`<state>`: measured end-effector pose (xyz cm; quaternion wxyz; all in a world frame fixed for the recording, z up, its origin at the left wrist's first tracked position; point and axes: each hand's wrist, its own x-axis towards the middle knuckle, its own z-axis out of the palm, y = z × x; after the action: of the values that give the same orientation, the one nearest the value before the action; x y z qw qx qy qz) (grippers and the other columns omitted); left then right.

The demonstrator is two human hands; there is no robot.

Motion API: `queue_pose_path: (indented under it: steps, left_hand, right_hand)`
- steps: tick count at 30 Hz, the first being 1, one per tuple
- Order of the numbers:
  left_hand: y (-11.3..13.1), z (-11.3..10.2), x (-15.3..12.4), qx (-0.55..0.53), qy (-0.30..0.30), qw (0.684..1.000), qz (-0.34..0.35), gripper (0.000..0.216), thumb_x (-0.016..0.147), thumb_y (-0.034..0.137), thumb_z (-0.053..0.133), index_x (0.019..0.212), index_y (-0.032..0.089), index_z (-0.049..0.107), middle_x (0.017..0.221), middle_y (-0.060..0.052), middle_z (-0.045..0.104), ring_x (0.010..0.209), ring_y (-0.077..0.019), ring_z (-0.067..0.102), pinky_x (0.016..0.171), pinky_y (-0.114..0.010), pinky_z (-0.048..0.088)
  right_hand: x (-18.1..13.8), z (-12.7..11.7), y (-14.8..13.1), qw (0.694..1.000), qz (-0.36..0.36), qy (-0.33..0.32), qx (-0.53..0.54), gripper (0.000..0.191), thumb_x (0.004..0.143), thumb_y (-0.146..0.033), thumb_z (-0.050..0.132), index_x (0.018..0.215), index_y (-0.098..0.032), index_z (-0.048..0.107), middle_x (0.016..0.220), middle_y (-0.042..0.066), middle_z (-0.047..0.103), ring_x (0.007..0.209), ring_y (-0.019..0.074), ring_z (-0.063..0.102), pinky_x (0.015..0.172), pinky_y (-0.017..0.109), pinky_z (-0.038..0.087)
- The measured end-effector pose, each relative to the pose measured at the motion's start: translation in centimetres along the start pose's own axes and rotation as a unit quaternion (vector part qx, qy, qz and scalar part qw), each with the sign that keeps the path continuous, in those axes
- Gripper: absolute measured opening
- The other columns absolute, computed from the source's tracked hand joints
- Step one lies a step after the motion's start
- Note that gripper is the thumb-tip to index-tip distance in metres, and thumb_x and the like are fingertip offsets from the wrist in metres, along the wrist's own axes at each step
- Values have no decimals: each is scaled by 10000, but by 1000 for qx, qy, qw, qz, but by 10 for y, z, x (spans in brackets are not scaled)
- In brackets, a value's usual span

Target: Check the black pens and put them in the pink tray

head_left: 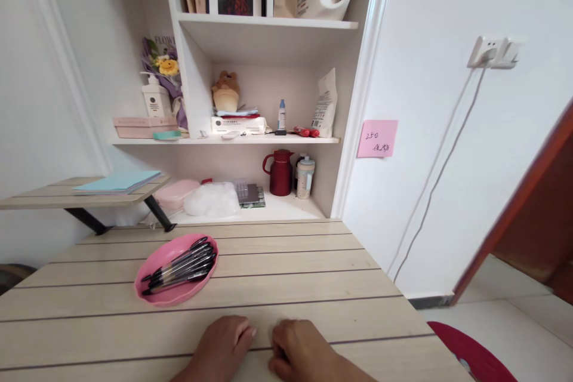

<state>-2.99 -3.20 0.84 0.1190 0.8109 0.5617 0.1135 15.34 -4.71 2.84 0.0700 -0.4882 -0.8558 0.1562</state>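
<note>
My left hand (224, 343) and my right hand (299, 349) rest side by side on the near edge of a light wooden table (313, 274). Both have their fingers curled under, knuckles almost touching, and nothing shows in either. A pink oval plate (154, 295) lies on the table to the left of my hands. Several black pens (181, 267) lie across it in a bundle. The plate is about a hand's width from my left hand.
A white shelf unit (268, 137) stands behind the table with a red jug (280, 173), a cup, bottles, a plush bear and a pink box. A small raised desk (67, 194) with a blue folder is at left. A pink note (376, 138) sticks to the right wall.
</note>
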Motion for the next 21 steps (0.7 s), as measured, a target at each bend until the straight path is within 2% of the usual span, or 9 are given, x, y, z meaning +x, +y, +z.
queue_pose_path:
  steps: [3, 8, 12, 15, 18, 21]
  left_hand:
    - [3, 1, 2, 18, -8, 1000, -11, 335, 814, 351, 324, 598, 197, 529, 611, -31, 592, 599, -159, 519, 535, -261, 261]
    - [7, 3, -2, 30, 12, 999, -25, 330, 814, 365, 320, 651, 203, 557, 669, -50, 624, 641, -172, 535, 564, -269, 275]
    - [9, 0, 5, -15, 4, 999, -34, 351, 798, 370, 338, 587, 191, 555, 612, -35, 606, 606, -160, 527, 545, -251, 276]
    - [14, -12, 22, -147, 10, 989, -21, 445, 803, 420, 306, 493, 177, 512, 479, -2, 519, 515, -137, 486, 507, -232, 280]
    - [26, -35, 45, -283, 70, 956, -28, 446, 776, 492, 330, 500, 177, 482, 404, 42, 381, 429, -114, 395, 457, -225, 260]
    - [38, -60, 63, -381, 135, 914, -45, 427, 764, 522, 348, 529, 183, 460, 396, 64, 314, 385, -92, 310, 429, -220, 245]
  right_hand:
    - [1, 3, 0, 1000, 6, 10, 10, 123, 651, -274, 518, 691, -196, 605, 750, 34, 646, 639, 150, 550, 538, 226, 302]
    - [-1, 10, 7, 997, 6, 49, 53, 77, 631, -263, 540, 647, -198, 577, 693, -1, 626, 596, 117, 503, 532, 212, 286]
    - [5, 5, 12, 984, 13, 52, 167, 105, 635, -254, 551, 573, -175, 522, 577, -36, 546, 534, 84, 442, 491, 190, 275]
    - [18, -8, 11, 940, 30, 88, 328, 207, 686, -291, 527, 543, -167, 444, 493, -57, 415, 472, 64, 372, 439, 173, 267]
    - [34, -30, 6, 867, 33, 192, 459, 290, 724, -391, 508, 562, -178, 396, 493, -64, 365, 447, 61, 347, 425, 177, 295]
    - [44, -55, 2, 813, 22, 293, 502, 330, 738, -448, 498, 575, -179, 398, 494, -58, 389, 434, 64, 361, 427, 189, 306]
